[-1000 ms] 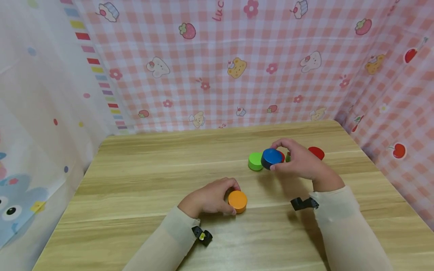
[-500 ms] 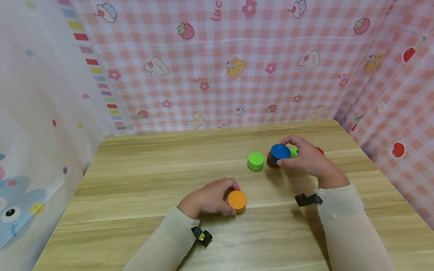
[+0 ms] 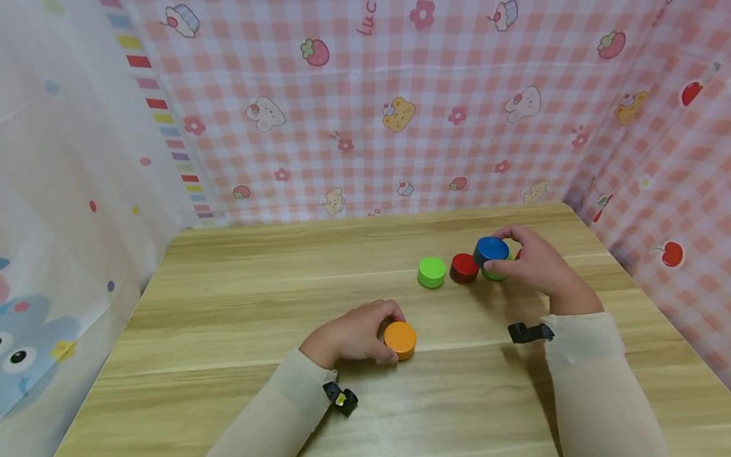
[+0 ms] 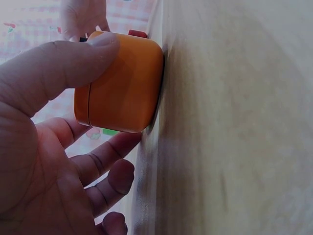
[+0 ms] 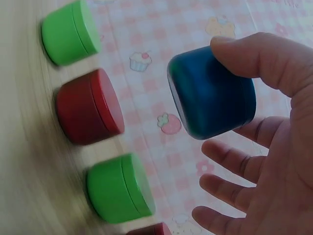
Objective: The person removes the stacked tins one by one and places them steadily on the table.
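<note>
My left hand [image 3: 360, 331] pinches an orange round lidded tin [image 3: 400, 339] between thumb and fingers; the left wrist view shows the orange tin [image 4: 127, 83] standing on the tabletop. My right hand [image 3: 531, 260] grips a blue tin [image 3: 492, 251] of the same kind, held up off the table. In the right wrist view the blue tin [image 5: 210, 93] sits between thumb and forefinger, the other fingers spread. Below it stands a green tin [image 3: 494, 275], partly hidden. A red tin [image 3: 464, 269] and another green tin [image 3: 431, 272] stand to its left.
A second red tin [image 5: 149, 230] is mostly hidden behind my right hand, at the row's right end. The wooden tabletop [image 3: 240, 304] ends at a pink checked cloth [image 3: 342, 114] at the back, with more cloth on both sides.
My right hand has carried the blue tin rightward, from beside the left green tin, past the left red tin, to above the right green one. The left hand and orange tin have stayed put.
</note>
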Tool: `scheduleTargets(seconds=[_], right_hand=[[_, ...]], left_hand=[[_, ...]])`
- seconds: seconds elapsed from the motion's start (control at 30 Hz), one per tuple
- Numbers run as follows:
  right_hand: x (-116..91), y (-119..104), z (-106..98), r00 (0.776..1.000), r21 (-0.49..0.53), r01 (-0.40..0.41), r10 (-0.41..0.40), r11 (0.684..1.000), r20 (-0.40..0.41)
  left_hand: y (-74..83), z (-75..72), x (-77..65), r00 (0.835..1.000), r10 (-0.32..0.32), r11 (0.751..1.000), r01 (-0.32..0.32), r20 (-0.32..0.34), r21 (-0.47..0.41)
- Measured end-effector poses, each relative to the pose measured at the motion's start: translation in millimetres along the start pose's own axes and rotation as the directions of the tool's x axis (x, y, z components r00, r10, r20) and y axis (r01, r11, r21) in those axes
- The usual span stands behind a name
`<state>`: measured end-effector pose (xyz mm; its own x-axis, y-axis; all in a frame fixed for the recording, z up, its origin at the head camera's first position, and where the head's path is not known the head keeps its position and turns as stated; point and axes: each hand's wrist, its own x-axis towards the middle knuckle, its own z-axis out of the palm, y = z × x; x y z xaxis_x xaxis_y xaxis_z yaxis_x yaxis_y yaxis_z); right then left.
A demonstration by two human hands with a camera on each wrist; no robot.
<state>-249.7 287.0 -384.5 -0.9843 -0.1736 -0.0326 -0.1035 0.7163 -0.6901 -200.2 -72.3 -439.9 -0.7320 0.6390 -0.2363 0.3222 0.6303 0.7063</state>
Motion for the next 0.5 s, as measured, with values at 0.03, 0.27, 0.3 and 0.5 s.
scheduleTargets(seconds=[0.03, 0.27, 0.3, 0.5], right_hand=[[0, 2, -2, 1.0, 0.001, -0.011, 0.011, 1.0, -0.005], [3, 16, -9, 0.998, 0.022, -0.06, 0.061, 0.998, -0.03], [3, 18, -10, 0.997, 0.025, -0.067, 0.067, 0.997, -0.033], [3, 26, -13, 0.992, 0.043, -0.105, 0.107, 0.994, -0.07]], left_hand=[[-0.2, 0.1, 0.1, 1.0, -0.001, 1.0, 0.001, 0.0, 0.002], [-0.8, 0.4, 0.5, 1.0, -0.004, 1.0, 0.004, -0.001, 0.002], [-0.6, 0.3, 0.3, 1.0, -0.002, 1.0, 0.002, -0.002, 0.0], [-0.2, 0.0, 0.1, 1.0, 0.004, 1.0, -0.004, -0.004, -0.001]])
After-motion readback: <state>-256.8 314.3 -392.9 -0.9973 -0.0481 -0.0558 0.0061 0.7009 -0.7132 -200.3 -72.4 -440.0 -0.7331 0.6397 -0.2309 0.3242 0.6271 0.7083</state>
